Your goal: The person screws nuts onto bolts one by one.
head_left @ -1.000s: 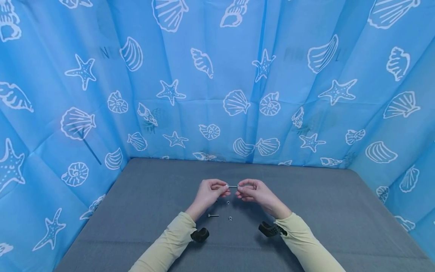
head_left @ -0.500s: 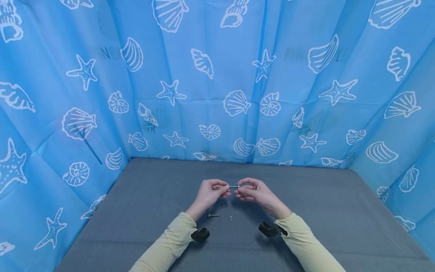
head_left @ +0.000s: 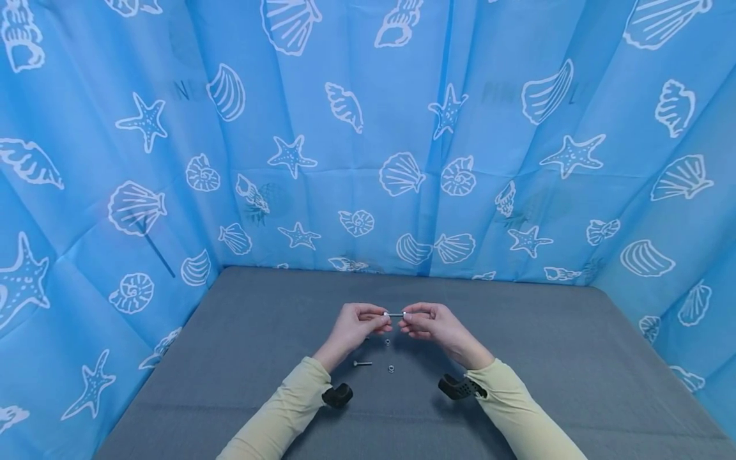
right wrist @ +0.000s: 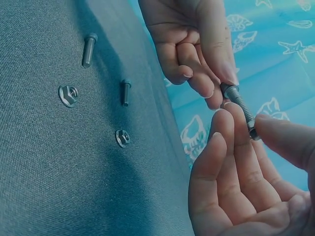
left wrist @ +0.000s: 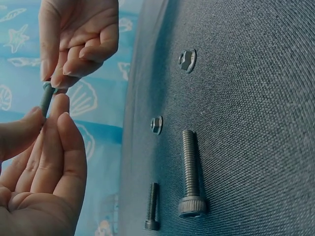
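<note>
In the head view a metal socket-head bolt (head_left: 395, 315) is held level above the table between both hands. My left hand (head_left: 355, 327) pinches its head between thumb and fingertips. At the other end, my right hand (head_left: 436, 327) has thumb and fingers on a small flange nut (right wrist: 253, 132) at the bolt's tip. In the left wrist view the bolt shaft (left wrist: 46, 102) bridges the two sets of fingertips. The fingers partly cover the bolt head and the nut.
On the grey cloth-covered table (head_left: 276, 300) lie a larger bolt (left wrist: 189, 172) and a smaller bolt (left wrist: 152, 206). Two flange nuts, a nearer nut (head_left: 391, 368) and a farther nut (head_left: 388, 342), lie to their right. A blue shell-patterned curtain (head_left: 356, 160) surrounds the table.
The right fingertips shift slightly on the nut, with the index finger lifting a little and coming back down. Both hands otherwise keep their places and their hold.
</note>
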Available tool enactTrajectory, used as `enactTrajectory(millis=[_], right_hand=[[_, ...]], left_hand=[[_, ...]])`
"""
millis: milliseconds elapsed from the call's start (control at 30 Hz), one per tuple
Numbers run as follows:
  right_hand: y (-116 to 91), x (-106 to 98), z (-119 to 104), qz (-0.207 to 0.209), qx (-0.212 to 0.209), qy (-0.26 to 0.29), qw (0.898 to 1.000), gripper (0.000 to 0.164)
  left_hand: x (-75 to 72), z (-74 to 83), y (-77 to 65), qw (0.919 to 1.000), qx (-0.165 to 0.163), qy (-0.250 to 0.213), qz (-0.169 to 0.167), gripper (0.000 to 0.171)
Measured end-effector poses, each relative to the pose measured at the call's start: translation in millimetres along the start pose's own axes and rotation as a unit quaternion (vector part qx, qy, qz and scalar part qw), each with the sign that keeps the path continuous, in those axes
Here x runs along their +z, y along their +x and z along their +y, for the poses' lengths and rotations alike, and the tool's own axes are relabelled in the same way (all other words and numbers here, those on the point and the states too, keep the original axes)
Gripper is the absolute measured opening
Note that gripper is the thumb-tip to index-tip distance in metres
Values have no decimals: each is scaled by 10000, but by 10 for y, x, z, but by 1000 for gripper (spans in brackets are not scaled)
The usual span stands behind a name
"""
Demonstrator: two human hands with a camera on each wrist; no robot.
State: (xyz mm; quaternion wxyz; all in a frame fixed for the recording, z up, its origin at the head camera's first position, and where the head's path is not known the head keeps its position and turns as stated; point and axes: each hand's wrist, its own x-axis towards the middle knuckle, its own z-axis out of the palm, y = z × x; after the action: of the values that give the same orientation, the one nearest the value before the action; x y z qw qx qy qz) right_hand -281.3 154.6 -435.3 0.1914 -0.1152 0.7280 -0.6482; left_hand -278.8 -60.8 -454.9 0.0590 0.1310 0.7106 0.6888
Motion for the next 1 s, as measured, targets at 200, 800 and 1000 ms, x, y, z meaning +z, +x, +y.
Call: enactTrajectory(millis=[200,800,1000], right_hand=[[3,27,-19,142,160,-237,9995,39],[4,3,3,-70,55,-92,9999,41],[24,-9,40,-74,-93,116,9999,45]], left_hand=[[9,18,13,9999,73,57,75,15],[14,19,-6,9998,110,-8,170,25],[12,101,-51,9999,34,-79,136,22]])
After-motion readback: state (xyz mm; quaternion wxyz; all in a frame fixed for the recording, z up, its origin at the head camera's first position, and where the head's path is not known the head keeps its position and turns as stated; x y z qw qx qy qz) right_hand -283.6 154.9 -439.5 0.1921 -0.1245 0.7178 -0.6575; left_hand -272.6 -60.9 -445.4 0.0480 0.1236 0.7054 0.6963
